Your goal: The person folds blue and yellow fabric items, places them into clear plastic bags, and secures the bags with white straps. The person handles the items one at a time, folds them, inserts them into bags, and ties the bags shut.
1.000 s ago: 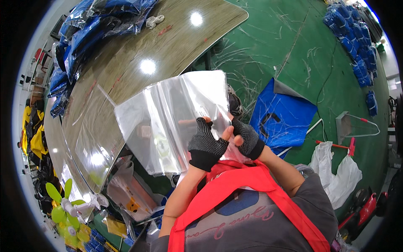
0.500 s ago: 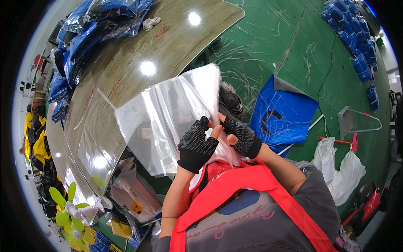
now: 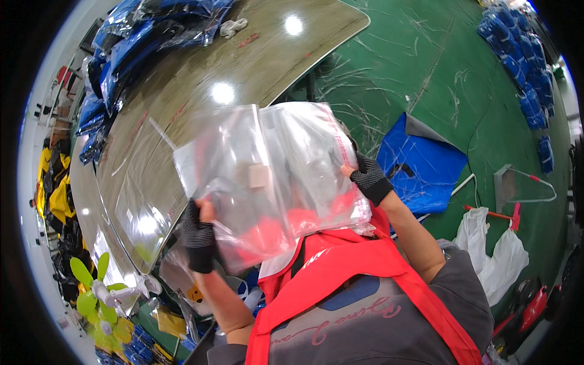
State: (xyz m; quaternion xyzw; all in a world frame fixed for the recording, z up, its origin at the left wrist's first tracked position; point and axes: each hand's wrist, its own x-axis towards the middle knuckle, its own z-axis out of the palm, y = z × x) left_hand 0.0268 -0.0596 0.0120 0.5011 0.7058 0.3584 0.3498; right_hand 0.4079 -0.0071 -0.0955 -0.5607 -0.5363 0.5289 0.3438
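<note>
Head view: left grip (image 3: 199, 236) and right grip (image 3: 370, 177) pinch the clear plastic (image 3: 298, 155) spread between them.

Between the fingers (image 3: 348, 171), the clear plastic sheeting (image 3: 304, 164) looks thin, smooth and very glossy. The gloves (image 3: 372, 180) around them are matt, dark knitted cloth with a pale speckle. Beyond the fingers, the worktop (image 3: 267, 61) has a shiny wood-grain finish; to their right, the white bags (image 3: 502, 261) are crumpled plastic. Nearer the body, the red apron (image 3: 347, 258) is matt cloth.

Two gloved hands (image 3: 199, 237) (image 3: 371, 180), one apron (image 3: 359, 266)
</note>
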